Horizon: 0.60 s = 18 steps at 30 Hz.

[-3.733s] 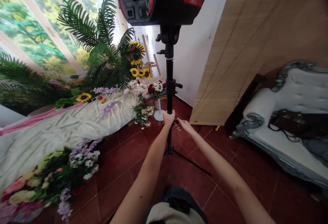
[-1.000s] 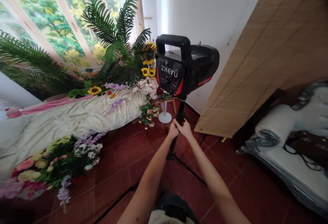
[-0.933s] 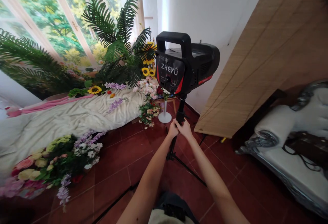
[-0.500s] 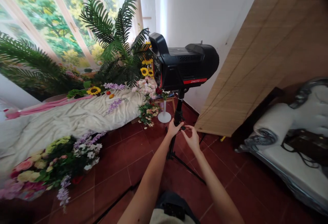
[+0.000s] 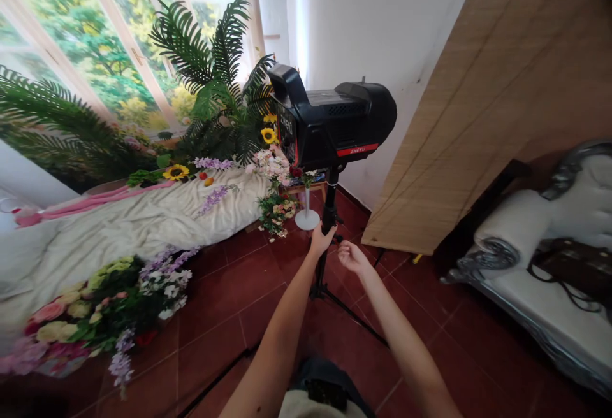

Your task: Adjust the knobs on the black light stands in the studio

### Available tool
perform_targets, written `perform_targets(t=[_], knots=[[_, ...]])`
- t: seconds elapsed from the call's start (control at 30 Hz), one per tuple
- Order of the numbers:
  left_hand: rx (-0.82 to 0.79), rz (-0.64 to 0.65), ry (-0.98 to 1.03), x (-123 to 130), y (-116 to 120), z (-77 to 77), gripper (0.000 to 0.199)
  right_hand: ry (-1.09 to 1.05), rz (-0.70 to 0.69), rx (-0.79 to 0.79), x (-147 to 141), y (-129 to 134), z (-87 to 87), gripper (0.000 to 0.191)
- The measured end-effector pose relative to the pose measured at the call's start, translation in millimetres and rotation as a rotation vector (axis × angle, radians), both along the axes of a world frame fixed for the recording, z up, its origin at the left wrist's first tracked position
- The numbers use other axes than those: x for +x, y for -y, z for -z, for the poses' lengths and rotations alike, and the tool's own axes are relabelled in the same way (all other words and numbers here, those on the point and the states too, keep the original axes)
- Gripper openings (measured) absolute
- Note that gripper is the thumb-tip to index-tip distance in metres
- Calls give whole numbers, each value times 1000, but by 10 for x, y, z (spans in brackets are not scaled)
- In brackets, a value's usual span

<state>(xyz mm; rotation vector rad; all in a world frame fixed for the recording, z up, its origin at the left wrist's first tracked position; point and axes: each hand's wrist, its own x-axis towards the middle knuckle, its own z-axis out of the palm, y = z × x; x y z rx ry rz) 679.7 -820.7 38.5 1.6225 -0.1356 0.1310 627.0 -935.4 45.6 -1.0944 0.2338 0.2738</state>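
A black studio light (image 5: 335, 118) with a red side stripe sits on top of a black light stand (image 5: 329, 204). My left hand (image 5: 322, 239) is wrapped round the stand's pole, just below a collar. Close to its thumb, a small black knob (image 5: 338, 238) sticks out from the pole. Just below and to the right of this knob is my right hand (image 5: 352, 257), its fingers curled together. No object shows in them, and a small gap seems to part the fingertips from the knob. The stand's spread legs (image 5: 354, 316) rest on the red tile floor.
On the left, a low surface covered with cream cloth (image 5: 143, 214) bears flowers; a bouquet (image 5: 90, 316) lies before it. A white round base (image 5: 306, 219) stands behind the stand. Right are a bamboo screen (image 5: 430, 150) and a white sofa (image 5: 516, 227) with a brown bag (image 5: 574, 271).
My right hand has drawn slightly down from the knob, and its fingers have curled in. The light has shifted a little left in view. My left hand still grips the pole.
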Motion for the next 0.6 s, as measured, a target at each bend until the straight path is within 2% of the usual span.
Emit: perform_targets(t=[0.07, 0.1, 0.17, 0.27, 0.33, 0.37, 0.43, 0.53, 0.6], knots=[[-10, 11, 3, 12, 5, 29, 37, -11, 18, -31, -74, 5, -1, 30], [-9, 13, 12, 18, 7, 43, 37, -3, 57, -95, -115, 5, -6, 34], [-2, 4, 33, 29, 9, 63, 36, 65, 152, -332, -190, 11, -24, 42], [-2, -10, 48, 30, 13, 62, 36, 258, 238, -796, -235, 37, -57, 41], [-15, -2, 36, 26, 17, 50, 37, 348, 225, -909, -205, 48, -73, 39], [-21, 5, 26, 24, 18, 44, 37, 347, 202, -874, -175, 48, -79, 41], [-26, 12, 12, 24, 21, 39, 37, 246, 129, -652, -106, 35, -90, 44], [-14, -6, 32, 30, 24, 45, 37, -12, -37, -133, -23, 21, -116, 39], [-7, -18, 40, 33, 27, 47, 37, -97, -129, 187, -1, 29, -139, 32]])
